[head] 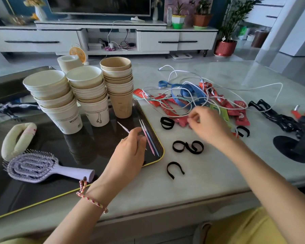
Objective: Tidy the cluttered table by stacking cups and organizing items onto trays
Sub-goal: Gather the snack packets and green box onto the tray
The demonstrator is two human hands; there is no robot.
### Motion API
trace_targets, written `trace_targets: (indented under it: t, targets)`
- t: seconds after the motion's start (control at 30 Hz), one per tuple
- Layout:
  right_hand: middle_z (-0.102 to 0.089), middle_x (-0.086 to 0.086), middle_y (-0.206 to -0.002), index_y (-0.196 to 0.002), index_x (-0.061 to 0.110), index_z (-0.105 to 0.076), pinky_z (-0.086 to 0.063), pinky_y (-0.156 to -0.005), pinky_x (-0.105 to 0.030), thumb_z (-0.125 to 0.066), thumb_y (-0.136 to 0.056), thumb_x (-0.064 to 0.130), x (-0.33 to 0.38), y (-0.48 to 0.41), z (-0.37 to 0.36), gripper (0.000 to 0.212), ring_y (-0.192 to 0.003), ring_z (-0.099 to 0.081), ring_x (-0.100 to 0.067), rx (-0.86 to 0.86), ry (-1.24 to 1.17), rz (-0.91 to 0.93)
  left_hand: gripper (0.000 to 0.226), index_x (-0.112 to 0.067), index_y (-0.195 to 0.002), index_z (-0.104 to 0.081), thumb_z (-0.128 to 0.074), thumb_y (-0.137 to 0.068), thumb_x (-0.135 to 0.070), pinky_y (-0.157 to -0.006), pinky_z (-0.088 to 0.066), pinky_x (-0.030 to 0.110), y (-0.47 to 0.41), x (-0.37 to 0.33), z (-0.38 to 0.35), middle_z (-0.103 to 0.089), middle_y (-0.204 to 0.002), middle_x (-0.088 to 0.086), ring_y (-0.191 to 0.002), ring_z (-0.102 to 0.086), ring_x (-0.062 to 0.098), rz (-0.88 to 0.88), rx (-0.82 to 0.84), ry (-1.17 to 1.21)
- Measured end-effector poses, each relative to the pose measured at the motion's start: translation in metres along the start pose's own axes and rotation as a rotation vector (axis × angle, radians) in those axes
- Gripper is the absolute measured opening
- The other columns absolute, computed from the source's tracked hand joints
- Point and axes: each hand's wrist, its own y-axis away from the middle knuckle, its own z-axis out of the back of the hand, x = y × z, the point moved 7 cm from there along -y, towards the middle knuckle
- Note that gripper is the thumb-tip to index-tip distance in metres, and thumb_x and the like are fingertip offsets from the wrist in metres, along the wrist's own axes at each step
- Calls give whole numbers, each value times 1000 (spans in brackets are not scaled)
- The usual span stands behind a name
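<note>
Two hands working over a black tray and a marble worktop

The left hand is pinching a thin white stick over the black tray, beside pink and blue sticks; the right hand is nipping a red sachet on the worktop; three paper cup stacks are standing at the tray's far end

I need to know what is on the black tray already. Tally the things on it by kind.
On the black yellow-rimmed tray:
Stacks of paper cups: 3 (two white, one brown)
Thin pointed sticks: 3 (white, pink, blue)
Lilac plastic hairbrush: 1
Cream fabric hair roller: 1
Total: 8
</note>
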Motion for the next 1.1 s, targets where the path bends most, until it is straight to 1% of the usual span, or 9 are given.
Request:
trace_targets:
  t: [0.1,0.17,0.33,0.43,0.53,0.73,0.83,0.93,1.1]
  targets:
    - [-62,-10,-109,-109,7,-62,-47,-83,-32,-58,-87,15,-40,-2,-6,24,-98,-58,-25,150,180,-100,35,-15,-134,-41,-35,-99,-21,-70,-38,4,-1,-3,-1,-57,-107,-19,-86,-56,-11,-18,36,71]
    - [-58,-12,-115,-115,7,-61,-42,-93,-34,-55,-88,20,-41,0,-14,29,-108,-52,-28,239,284,-49,34,-17,-133,-44,-36,-99,-17,-80,-37,6,-2,-3,-4,-57,-125,-6,-108,-53,2,-17,79,87]
    - [-57,-11,-117,-115,9,-60,-40,-96,-38,-57,-85,19,-28,0,-14,32,-111,-49,-29,250,378,12,32,-18,-127,-51,-37,-99,-15,-87,-38,11,-5,-4,10,-54,-126,3,-113,-50,14,2,-56,-4]
    - [-56,-13,-113,-115,11,-62,-40,-94,-34,-62,-80,20,-24,-4,-11,36,-110,-49,-30,235,367,27,44,-23,-144,-30,-29,-100,-29,-114,-18,36,-5,5,-1,-27,-151,6,-140,-20,23,38,81,-392]
    - [-60,-11,-107,-105,11,-67,-42,-87,-34,-65,-80,19,-19,-8,-5,26,-100,-53,-29,204,299,53,44,-27,-141,-34,-21,-100,-34,-115,-5,47,-3,10,-13,-19,-155,2,-144,-10,20,70,252,-453]
    - [-61,5,-84,-96,11,-69,-30,-65,-15,-70,-79,13,-1,-20,25,16,-76,-52,-11,-5,-106,55,36,-16,-132,-48,-33,-100,-25,-100,-37,33,-2,-8,-9,-61,-118,5,-106,-56,19,-22,176,-130]
    - [-57,12,-69,-83,10,-64,-33,-58,-11,-65,-82,10,15,-22,41,2,-62,-50,1,-126,-273,93,32,-21,-128,-51,-36,-100,-23,-79,-43,22,-2,-7,-6,-61,-114,1,-99,-58,18,2,165,-16]
    - [-62,-3,-76,-85,0,-59,-43,-68,-23,-59,-86,8,28,-25,50,8,-68,-54,-7,-204,-490,97,29,-23,-124,-53,-38,-99,-19,-74,-44,10,-6,-1,0,-62,-110,-3,-96,-59,13,39,112,121]
    - [-63,5,-79,-92,16,-59,-50,-70,-19,-60,-87,9,60,-33,41,8,-69,-60,-1,-210,-866,78,26,-16,-117,-57,-40,-98,-14,-60,-36,0,-9,10,32,-59,-83,-11,-67,-52,-11,116,-206,199]
